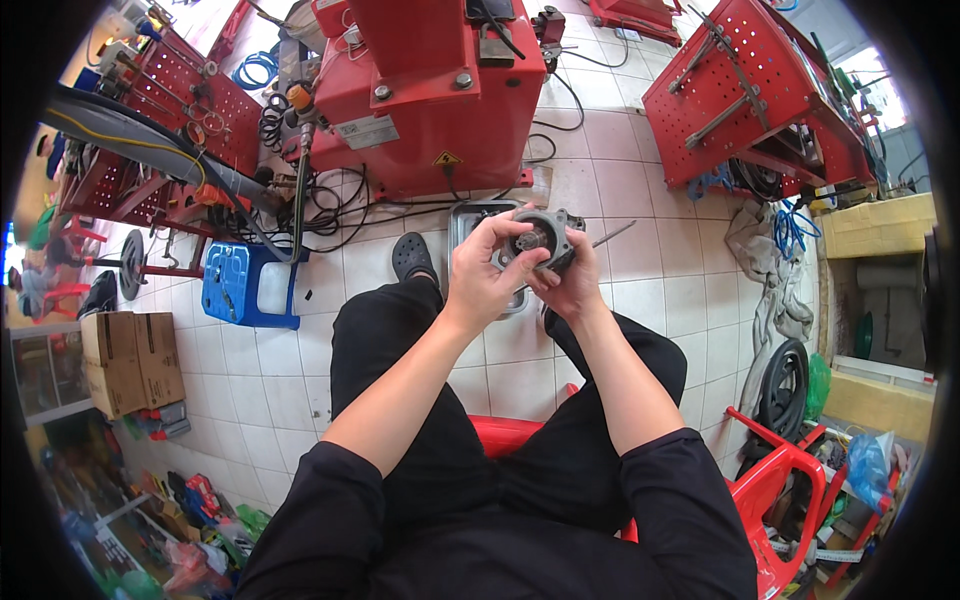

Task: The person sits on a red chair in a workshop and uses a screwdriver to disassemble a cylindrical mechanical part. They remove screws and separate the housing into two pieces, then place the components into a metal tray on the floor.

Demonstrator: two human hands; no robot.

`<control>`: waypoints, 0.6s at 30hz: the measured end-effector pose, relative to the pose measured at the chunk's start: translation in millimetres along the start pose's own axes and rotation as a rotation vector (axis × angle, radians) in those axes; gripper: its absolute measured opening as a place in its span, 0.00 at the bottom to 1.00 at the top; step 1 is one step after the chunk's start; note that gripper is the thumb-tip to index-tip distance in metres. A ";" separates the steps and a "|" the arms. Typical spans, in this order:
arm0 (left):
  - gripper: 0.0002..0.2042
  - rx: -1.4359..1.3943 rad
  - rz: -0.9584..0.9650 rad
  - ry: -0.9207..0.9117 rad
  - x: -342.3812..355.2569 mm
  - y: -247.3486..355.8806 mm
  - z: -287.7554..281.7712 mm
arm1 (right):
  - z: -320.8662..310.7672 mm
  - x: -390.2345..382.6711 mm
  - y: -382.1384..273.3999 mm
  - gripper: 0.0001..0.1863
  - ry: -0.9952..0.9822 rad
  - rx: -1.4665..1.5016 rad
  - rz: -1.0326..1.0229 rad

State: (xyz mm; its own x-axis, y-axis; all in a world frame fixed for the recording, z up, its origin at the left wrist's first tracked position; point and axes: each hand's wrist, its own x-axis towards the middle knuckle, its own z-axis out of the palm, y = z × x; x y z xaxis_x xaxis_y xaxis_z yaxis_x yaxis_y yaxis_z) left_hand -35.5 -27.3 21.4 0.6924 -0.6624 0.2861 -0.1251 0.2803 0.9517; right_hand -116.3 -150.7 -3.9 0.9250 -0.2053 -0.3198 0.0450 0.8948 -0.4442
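- The left hand (486,268) grips a round grey metal part (534,239) from eight o'clock, thumb on its face.
- The right hand (574,276) clasps it from four o'clock.
- The part sits at twelve o'clock from the lap, above a grey tray (456,226).
- Beside the right hand, a thin rod (616,233) points toward two o'clock.
- From the part, a blue stool (234,282) stands near nine o'clock.
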 end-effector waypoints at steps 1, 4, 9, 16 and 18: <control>0.17 0.007 -0.006 -0.003 -0.2 -0.2 -0.8 | 0.9 -0.4 -0.1 0.18 0.010 0.004 0.002; 0.18 0.056 0.026 -0.044 2.0 8.5 -1.0 | 0.7 -3.2 -2.0 0.18 0.007 -0.007 -0.004; 0.18 0.088 0.009 -0.061 4.6 7.7 -4.8 | -3.6 0.4 -4.5 0.16 0.015 -0.032 0.015; 0.16 0.111 -0.071 -0.081 5.2 7.4 -8.8 | -3.5 2.5 -5.6 0.16 0.047 -0.054 0.002; 0.15 0.087 -0.075 -0.063 4.9 9.3 -7.5 | -1.9 1.9 -6.9 0.17 0.039 -0.065 -0.004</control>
State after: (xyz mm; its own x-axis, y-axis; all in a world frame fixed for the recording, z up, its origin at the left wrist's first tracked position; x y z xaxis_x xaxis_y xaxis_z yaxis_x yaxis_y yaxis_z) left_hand -28.0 -22.7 30.8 0.6564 -0.7225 0.2171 -0.1377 0.1682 0.9761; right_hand -115.6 -158.0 -3.0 0.9094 -0.2254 -0.3497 0.0231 0.8666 -0.4985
